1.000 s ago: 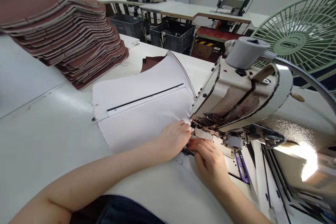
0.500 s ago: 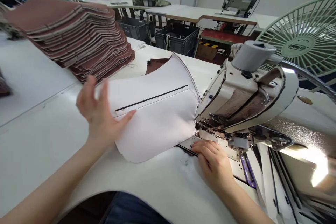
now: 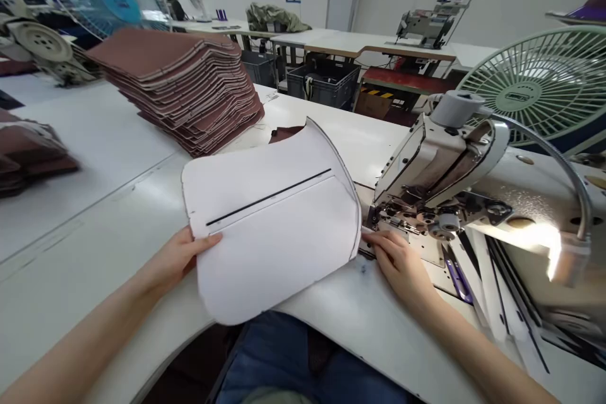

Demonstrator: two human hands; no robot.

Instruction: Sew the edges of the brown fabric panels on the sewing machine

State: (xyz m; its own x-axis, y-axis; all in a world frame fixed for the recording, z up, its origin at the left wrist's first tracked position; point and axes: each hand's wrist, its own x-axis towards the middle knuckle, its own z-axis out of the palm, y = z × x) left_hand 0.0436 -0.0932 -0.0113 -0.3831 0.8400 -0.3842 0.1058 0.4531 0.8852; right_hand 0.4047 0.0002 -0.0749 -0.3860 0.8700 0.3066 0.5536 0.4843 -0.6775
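The white desk point(image 3: 341, 304) spreads beneath everything close by, its front edge curving around the person's lap. On its right side stands a pale sewing machine point(image 3: 534, 189), with a lit lamp at the far right. Behind the machine is a green fan point(image 3: 534, 85). Toward the back left, a tall stack of brown panels point(image 3: 189, 88) rises in uneven layers, well apart from the machine.

The white panel point(image 3: 279, 233) is in front of the person, between the stack and the machine; its rounded near corner reaches past the desk's front edge, and its right edge is just beside the machine's needle area. A smaller brown pile point(image 3: 33, 151) sits at the far left.

The left hand point(image 3: 187, 255) grasps the white panel by its left edge, thumb on top and fingers underneath. The right hand point(image 3: 392, 259) is palm down beside the panel's right edge, its fingertips near the needle area; whether they pinch anything cannot be told.

Purple-handled snips point(image 3: 458, 281) lie to the right of that hand. A thin black strip point(image 3: 269, 197) runs slantwise across the panel's upper face.
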